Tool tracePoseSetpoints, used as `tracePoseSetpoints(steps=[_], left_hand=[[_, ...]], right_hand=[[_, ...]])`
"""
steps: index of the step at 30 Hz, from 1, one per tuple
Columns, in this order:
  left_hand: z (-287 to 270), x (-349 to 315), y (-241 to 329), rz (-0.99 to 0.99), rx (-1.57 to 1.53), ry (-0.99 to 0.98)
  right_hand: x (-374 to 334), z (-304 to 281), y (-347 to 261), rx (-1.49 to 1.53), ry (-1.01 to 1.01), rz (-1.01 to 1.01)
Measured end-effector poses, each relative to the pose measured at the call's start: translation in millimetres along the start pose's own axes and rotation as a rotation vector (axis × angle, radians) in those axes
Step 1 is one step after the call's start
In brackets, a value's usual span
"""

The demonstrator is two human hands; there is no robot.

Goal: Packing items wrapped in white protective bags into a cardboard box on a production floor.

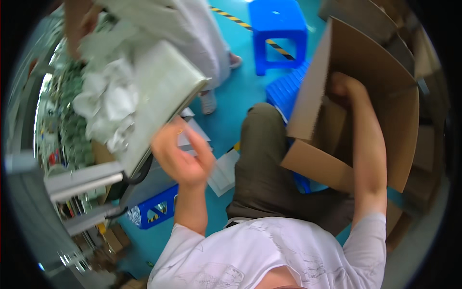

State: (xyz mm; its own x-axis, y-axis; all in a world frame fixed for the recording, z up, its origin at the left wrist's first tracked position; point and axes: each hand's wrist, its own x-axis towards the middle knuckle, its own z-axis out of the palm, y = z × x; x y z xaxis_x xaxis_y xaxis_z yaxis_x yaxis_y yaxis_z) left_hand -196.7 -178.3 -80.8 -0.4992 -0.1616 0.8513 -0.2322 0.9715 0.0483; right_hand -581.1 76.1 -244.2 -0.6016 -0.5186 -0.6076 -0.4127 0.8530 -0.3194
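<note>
My left hand (pixel 185 156) is raised beside the front edge of a pale-topped table (pixel 166 79), blurred by motion. Its thumb stands apart from the bent fingers, and no object shows in it. My right arm reaches down into a large open cardboard box (pixel 313 82) at my right. Inside, my right hand (pixel 342 85) is near the box's left wall, its fingers mostly hidden, so I cannot see whether it holds anything. A pile of crumpled white, thin pieces (pixel 113 96) lies on the table; their kind is unclear.
Across from me a person in pale clothing (pixel 197 33) stands by the table. A blue plastic stool (pixel 279 24) is on the floor ahead, and a ribbed blue thing (pixel 288 86) is beside the box. White sheets (pixel 224 173) lie below the table, near a blue crate (pixel 154 207).
</note>
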Motion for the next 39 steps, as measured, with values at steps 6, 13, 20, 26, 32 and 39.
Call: tracePoseSetpoints(steps=[6,13,20,26,32,39], left_hand=[[-7.6,28.4,-162.1,-0.374,0.679,-0.006],[4.1,58.8,-188.7,-0.596,0.809,-0.516],[5.7,79.6,-173.4,-0.722,0.575,-0.768],[-27.0,60.3,-175.3,-0.939,0.210,-0.525],[-61.1,15.3,-102.3,-1.436,-0.728,-0.015],[-33.1,-69.2,9.7,-1.213,-1.628,-0.013]], right_hand=[[-159.1,-39.6,-68.1,-0.168,0.468,-0.047],[-271.7,12.5,-101.0,0.192,0.725,-0.235],[-297.1,42.8,-126.3,0.430,0.745,-0.399],[-302.1,54.8,-176.0,0.543,0.567,-0.725],[-281.4,85.7,-222.4,0.758,0.219,-0.835],[-256.5,90.4,-261.4,0.971,0.203,-0.696]])
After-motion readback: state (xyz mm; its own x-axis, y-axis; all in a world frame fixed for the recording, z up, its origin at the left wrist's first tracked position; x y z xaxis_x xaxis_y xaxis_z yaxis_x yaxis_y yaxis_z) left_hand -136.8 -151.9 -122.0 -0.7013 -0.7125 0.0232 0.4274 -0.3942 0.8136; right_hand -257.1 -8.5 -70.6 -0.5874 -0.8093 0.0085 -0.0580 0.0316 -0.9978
